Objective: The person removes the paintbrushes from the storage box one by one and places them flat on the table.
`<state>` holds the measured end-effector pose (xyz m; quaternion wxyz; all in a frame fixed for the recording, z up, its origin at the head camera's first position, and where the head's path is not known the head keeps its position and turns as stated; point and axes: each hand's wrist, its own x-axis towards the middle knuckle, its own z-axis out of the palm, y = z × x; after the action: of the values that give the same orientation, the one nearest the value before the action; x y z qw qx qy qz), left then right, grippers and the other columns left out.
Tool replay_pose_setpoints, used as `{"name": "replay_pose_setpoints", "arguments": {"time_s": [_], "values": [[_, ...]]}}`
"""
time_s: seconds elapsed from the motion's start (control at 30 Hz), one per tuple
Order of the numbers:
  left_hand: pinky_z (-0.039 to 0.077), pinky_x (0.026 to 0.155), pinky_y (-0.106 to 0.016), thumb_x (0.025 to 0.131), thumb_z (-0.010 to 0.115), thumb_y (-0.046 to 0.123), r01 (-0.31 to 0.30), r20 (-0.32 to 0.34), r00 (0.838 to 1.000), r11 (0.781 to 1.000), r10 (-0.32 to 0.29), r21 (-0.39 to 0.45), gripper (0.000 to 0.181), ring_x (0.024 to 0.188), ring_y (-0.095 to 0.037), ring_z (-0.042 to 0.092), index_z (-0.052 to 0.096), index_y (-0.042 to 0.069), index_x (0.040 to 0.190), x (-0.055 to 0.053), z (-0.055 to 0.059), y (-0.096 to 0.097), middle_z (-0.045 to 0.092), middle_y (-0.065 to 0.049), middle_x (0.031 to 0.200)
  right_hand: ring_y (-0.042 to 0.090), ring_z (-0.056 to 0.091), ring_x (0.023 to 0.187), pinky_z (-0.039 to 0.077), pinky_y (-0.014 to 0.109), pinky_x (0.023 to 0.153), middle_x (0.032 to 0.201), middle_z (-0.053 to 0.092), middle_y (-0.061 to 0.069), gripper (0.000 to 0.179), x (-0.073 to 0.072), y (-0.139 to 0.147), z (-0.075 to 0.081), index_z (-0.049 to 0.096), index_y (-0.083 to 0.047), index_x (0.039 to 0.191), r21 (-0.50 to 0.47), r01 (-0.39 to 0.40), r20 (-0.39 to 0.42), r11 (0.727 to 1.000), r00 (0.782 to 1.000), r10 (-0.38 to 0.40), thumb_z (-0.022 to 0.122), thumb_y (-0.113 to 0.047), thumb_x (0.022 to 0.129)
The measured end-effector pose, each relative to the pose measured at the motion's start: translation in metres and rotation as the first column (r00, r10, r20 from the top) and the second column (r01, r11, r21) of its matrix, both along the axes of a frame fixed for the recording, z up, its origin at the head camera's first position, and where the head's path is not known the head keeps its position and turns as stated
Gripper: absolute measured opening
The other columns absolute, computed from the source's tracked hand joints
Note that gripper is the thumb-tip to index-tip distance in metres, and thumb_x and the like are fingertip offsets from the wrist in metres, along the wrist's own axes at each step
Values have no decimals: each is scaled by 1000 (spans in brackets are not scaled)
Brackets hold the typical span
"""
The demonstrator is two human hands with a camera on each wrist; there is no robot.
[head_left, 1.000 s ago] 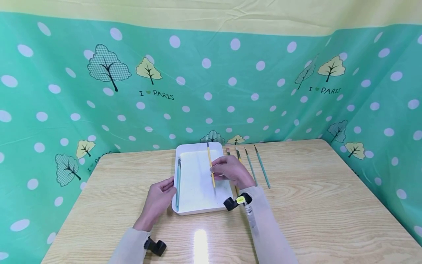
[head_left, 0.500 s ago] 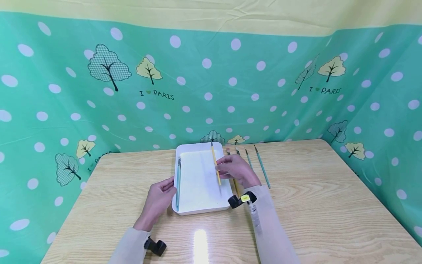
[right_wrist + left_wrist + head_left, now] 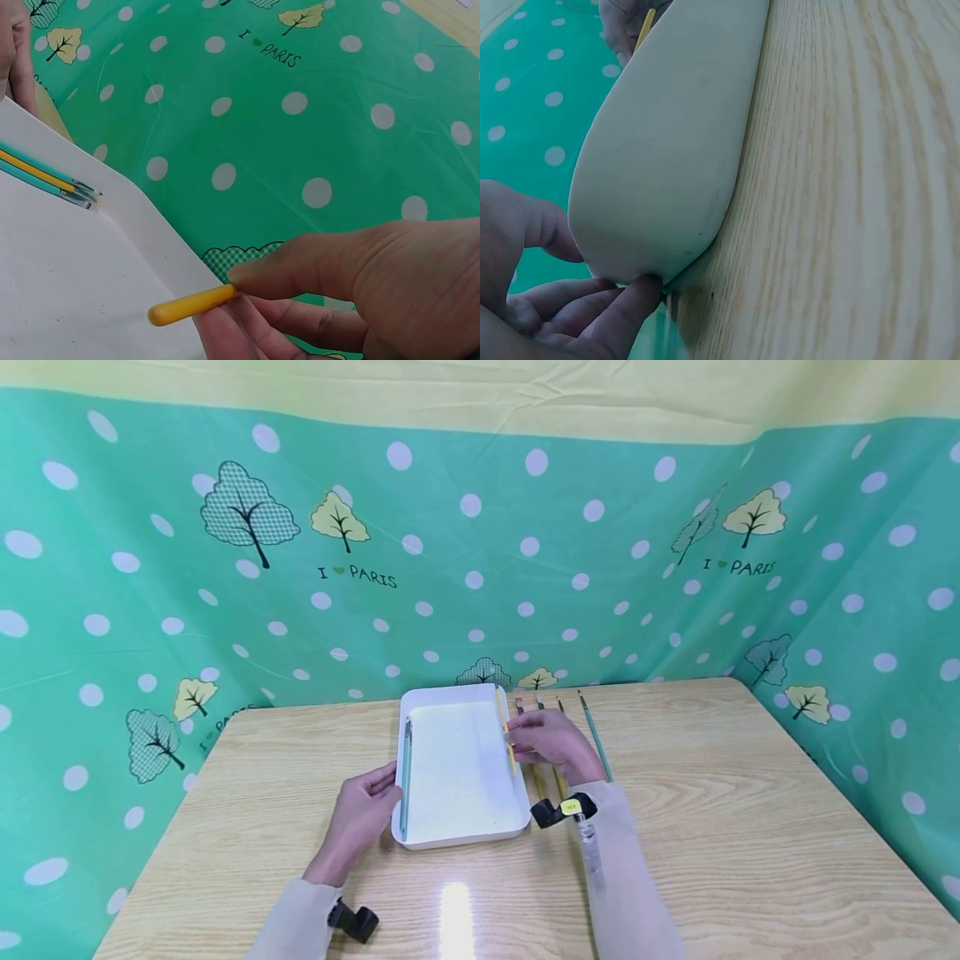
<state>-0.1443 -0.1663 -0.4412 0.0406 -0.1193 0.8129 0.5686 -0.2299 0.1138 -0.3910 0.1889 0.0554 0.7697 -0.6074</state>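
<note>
A white tray (image 3: 457, 793) lies on the table. My left hand (image 3: 362, 814) grips its left side, with the thumb at the rim and the fingers by the bottom edge in the left wrist view. Between thumb and fingers, my right hand (image 3: 553, 745) pinches a yellow-handled paintbrush (image 3: 193, 304), held above the tray's right rim. The brush points away from me in the head view. Along the tray's inner left wall lie teal paintbrushes (image 3: 407, 777) and, in the right wrist view, a yellow paintbrush (image 3: 37, 171) between them.
Several more paintbrushes lie right of the tray, partly hidden by my right hand; a teal paintbrush (image 3: 594, 735) is farthest right. Behind the wooden table (image 3: 720, 827) hangs a green dotted curtain (image 3: 450, 543).
My right hand has moved right with the yellow-handled paintbrush, from over the tray's middle to its right rim. The left hand and the tray have stayed in place.
</note>
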Motion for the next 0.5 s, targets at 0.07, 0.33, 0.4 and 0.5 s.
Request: {"name": "replay_pose_setpoints", "arguments": {"time_s": [0.07, 0.33, 0.4, 0.5], "values": [[50, 111, -37, 98, 54, 9, -1, 0, 1000, 1000, 1, 1, 53, 140, -34, 53, 47, 2, 150, 0, 0, 0, 51, -21, 153, 20, 68, 90, 66, 28, 80, 112, 70, 14, 30, -1, 3, -1, 68, -4, 121, 8, 7, -2, 1000, 1000, -7, 73, -10, 92], [50, 110, -37, 98, 54, 9, -1, -4, 1000, 1000, 1, -4, 53, 140, -34, 53, 47, 2, 150, 0, 0, 1, 51, -20, 153, 18, 67, 88, 65, 27, 79, 108, 69, 12, 29, -5, 14, -1, 69, -3, 119, 29, 34, -1, 999, 999, -34, 73, -9, 91], [50, 110, -37, 98, 54, 10, -1, -6, 1000, 1000, 1, -6, 53, 139, -34, 53, 47, 2, 150, 0, 0, 1, 52, -20, 153, 18, 66, 89, 65, 28, 81, 108, 69, 12, 29, -5, 18, -2, 68, -2, 120, 29, 36, -3, 999, 999, -35, 72, -9, 92], [50, 110, -37, 98, 54, 10, -1, -9, 1000, 1000, 1, -6, 53, 139, -34, 54, 48, 3, 150, 0, -1, 1, 52, -20, 152, 18, 66, 89, 64, 31, 86, 109, 69, 12, 31, -5, 22, -2, 67, -1, 122, 33, 49, -1, 998, 999, -49, 71, -9, 93]]}}
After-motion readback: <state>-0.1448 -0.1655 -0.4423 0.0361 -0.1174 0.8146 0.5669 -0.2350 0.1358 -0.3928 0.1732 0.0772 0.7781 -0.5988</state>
